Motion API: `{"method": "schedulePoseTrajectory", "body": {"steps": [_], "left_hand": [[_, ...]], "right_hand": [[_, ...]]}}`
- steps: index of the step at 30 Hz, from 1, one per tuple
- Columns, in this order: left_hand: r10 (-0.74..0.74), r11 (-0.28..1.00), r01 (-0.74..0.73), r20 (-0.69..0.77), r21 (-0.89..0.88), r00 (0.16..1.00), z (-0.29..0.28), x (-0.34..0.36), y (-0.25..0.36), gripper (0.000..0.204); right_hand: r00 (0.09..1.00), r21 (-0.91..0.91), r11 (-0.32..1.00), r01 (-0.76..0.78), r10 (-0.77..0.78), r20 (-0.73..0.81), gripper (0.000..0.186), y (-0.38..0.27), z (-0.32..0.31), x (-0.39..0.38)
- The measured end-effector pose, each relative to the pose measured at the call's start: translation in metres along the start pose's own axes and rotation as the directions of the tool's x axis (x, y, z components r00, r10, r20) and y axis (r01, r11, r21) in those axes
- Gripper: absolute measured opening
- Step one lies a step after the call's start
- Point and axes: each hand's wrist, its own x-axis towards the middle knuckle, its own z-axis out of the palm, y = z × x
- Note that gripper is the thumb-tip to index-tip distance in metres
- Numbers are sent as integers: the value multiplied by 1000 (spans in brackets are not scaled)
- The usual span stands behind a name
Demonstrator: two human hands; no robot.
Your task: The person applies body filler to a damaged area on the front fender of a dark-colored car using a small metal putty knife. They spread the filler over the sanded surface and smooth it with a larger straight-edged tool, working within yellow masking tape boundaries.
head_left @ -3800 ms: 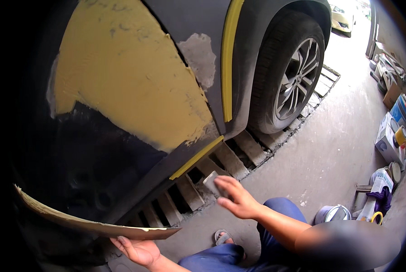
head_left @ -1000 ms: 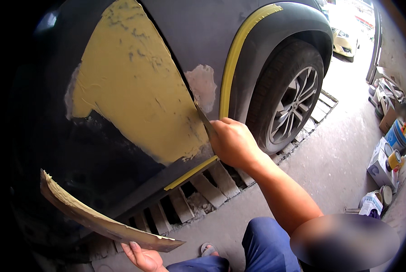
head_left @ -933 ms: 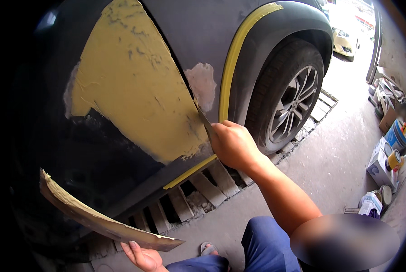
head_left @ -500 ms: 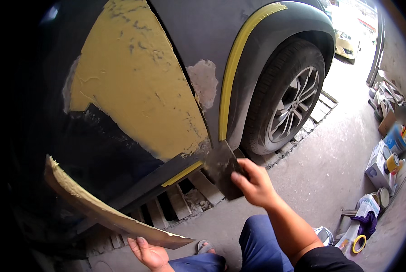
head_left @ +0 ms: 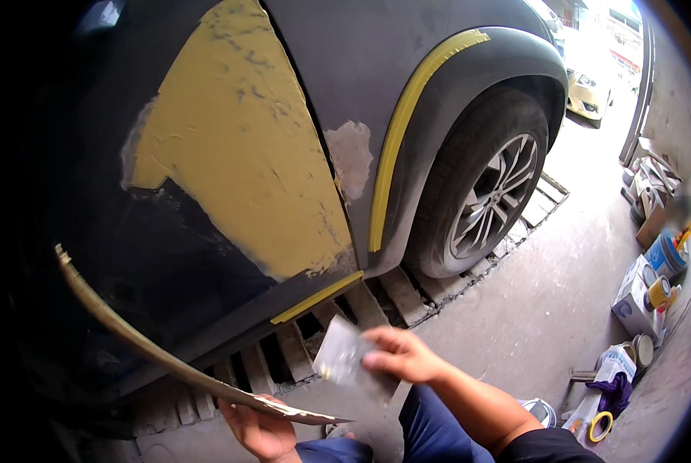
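My left hand (head_left: 262, 432) grips the near end of a long, thin, curved filler board (head_left: 149, 349), which bows up to the far left beside the car. Pale yellow filler clings to its edge. Between the thumb and fingers of my right hand (head_left: 404, 356) is a flat rectangular putty spreader (head_left: 345, 349), blurred and tilted, held off the car and right of the board. Facing me, the dark car door (head_left: 183, 266) carries a broad layer of yellow body filler (head_left: 245, 147), smooth in parts and pitted near its upper right.
Yellow masking tape (head_left: 398, 147) lines the wheel arch; another strip (head_left: 318, 298) follows the sill. The wheel (head_left: 488, 193) stands by floor slats (head_left: 291, 351) with gaps. Along the right wall are cans (head_left: 643, 351), a white box (head_left: 635, 293), a tape roll (head_left: 600, 426) and a purple cloth (head_left: 614, 393).
My right hand has drawn the spreader away from the car's lower edge, down and left toward the board. The board has turned more edge-on, its far end lower left.
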Motion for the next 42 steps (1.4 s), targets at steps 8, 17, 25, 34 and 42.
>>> {"method": "schedulePoseTrajectory", "body": {"steps": [8, 17, 25, 34, 42], "left_hand": [[41, 988, -40, -2, 149, 999, -2, 3, -3, 37], [29, 984, -27, -13, 178, 999, -8, 5, -6, 36], [15, 977, -18, 13, 212, 1000, -16, 8, -2, 36], [-1, 973, -7, 35, 231, 999, -13, 6, -8, 36], [-57, 982, 51, 33, 180, 998, 2, 2, -24, 36]], "right_hand": [[290, -950, 73, 304, -957, 20, 23, -136, -13, 63], [240, -962, -133, 237, -952, 190, 20, -159, 0, 111], [445, -996, -82, 34, -891, 88, 22, -117, -11, 112], [622, -928, 345, 143, -760, -187, 23, -41, -12, 34], [535, -702, 95, 706, -721, 440, 29, -41, 58, -32]]}}
